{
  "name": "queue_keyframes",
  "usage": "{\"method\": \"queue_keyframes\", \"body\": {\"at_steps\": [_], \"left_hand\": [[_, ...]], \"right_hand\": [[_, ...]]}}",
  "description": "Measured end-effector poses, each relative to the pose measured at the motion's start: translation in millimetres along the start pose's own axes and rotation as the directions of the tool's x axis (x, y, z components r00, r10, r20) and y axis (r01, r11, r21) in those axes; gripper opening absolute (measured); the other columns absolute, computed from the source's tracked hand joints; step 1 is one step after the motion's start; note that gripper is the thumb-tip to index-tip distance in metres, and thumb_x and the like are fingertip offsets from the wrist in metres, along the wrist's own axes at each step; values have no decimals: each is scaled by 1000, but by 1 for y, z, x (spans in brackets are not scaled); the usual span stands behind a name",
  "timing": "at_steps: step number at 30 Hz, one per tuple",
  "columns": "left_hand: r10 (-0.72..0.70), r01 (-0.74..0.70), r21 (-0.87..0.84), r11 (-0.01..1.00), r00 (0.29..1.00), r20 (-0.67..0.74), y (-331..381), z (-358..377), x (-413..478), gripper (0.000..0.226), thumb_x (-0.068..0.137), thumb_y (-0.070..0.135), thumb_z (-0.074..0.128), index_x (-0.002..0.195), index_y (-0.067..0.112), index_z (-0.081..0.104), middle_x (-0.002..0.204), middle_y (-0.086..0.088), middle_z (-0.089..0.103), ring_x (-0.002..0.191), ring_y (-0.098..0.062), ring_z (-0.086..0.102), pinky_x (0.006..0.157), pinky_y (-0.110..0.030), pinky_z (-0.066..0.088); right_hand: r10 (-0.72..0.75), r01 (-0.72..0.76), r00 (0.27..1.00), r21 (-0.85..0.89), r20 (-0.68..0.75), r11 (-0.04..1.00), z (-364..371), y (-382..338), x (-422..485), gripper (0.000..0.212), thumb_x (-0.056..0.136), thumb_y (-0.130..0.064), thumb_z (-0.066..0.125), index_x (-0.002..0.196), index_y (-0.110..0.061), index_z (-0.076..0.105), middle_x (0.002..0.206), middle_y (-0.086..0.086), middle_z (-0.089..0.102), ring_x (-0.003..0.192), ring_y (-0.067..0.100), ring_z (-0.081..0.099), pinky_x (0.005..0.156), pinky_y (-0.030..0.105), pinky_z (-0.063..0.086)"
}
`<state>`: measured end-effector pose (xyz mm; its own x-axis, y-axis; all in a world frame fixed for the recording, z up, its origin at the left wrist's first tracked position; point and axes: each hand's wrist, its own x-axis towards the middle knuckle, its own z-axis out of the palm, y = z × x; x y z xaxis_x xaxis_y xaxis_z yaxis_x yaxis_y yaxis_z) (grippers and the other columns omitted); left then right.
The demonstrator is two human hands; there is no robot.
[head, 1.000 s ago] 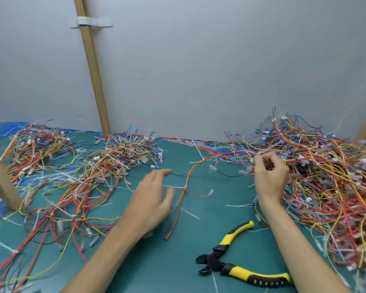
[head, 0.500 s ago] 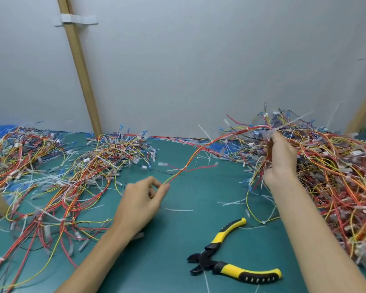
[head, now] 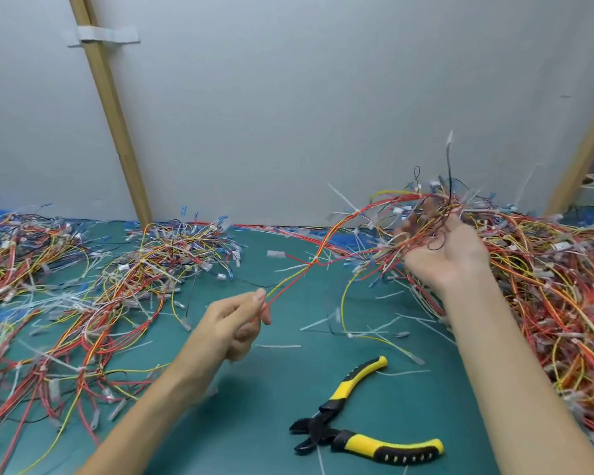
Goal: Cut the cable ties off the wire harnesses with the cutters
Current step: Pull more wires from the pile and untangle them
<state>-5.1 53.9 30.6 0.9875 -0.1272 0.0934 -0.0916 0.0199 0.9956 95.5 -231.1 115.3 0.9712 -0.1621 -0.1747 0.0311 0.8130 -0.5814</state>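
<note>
Above the green bench [head: 254, 423], one wire harness [head: 314, 264] stretches between both hands. The left hand [head: 230, 323] pinches its red and yellow end between thumb and fingertips. The right hand [head: 443, 258], raised at the far right, curls its fingers round the tangled other end, just over the large right pile [head: 546, 303]. The cutters [head: 357, 433] lie ungripped on the near bench between the forearms, jaws parted. Another pile [head: 100, 286] sprawls at left.

The cutters [head: 364, 426] have glossy yellow-and-black grips and dark matt metal jaws. The green mat [head: 254, 423] looks smooth and matt. The far left batten [head: 114, 114] is bare wood.
</note>
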Motion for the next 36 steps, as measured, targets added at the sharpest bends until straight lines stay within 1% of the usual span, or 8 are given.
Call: {"method": "queue_keyframes", "body": {"at_steps": [5,8,9,13,18,26,30,36], "left_hand": [[-54,51,40,998,995,85,-4,8,-2,41,86,52,54,64,17,59,62,0,17,54,-15,12,47,-21,13],[-79,47,121,992,958,275,-4,9,-7,38,83,49,64,62,18,62,56,0,22,50,-14,17,47,-21,17],[-99,44,162,986,932,350,-3,8,-9,37,82,49,65,63,18,64,55,-2,26,50,-14,21,47,-21,19],[-246,97,254,962,709,661,7,6,-16,28,94,41,64,77,21,75,52,3,35,47,-12,27,46,-20,22],[-362,122,353,928,532,765,10,11,-21,19,97,37,64,87,26,75,56,3,38,46,-10,28,43,-21,21],[-487,-27,552,834,435,757,17,8,-23,23,96,23,56,73,18,56,54,11,38,50,-6,30,46,-24,24],[-483,28,529,848,451,751,14,8,-22,25,99,29,60,80,15,64,54,5,45,44,-5,38,43,-19,33],[-363,88,392,916,596,716,5,5,-15,20,98,35,64,105,19,74,74,8,66,63,-5,61,57,-17,50]], "right_hand": [[-226,277,957,-335,184,901,11,-4,-6,44,109,-31,33,80,-24,65,81,-1,57,56,6,58,54,19,46],[-368,363,911,-782,184,507,6,6,-1,51,107,-50,30,114,-13,64,95,10,64,73,4,68,68,24,57],[-400,350,897,-855,187,384,3,7,4,60,104,-57,30,111,-8,64,101,19,62,105,12,66,82,35,57],[-250,300,917,-950,312,-86,-8,-1,10,28,96,-21,35,69,-18,41,71,6,41,82,25,40,68,40,33],[-66,372,921,-819,383,438,-6,4,-4,30,108,-19,42,85,-13,60,70,5,68,55,13,63,48,25,48],[198,62,771,-381,605,922,-1,-1,-13,53,89,4,31,138,3,52,141,22,57,134,31,54,107,39,45],[125,38,854,-299,505,953,5,6,-8,52,101,-40,39,116,1,65,123,23,68,112,29,69,79,34,58],[-76,352,825,-405,560,844,10,26,-5,21,98,-7,53,117,-13,61,104,5,75,84,18,64,69,26,53]]}}
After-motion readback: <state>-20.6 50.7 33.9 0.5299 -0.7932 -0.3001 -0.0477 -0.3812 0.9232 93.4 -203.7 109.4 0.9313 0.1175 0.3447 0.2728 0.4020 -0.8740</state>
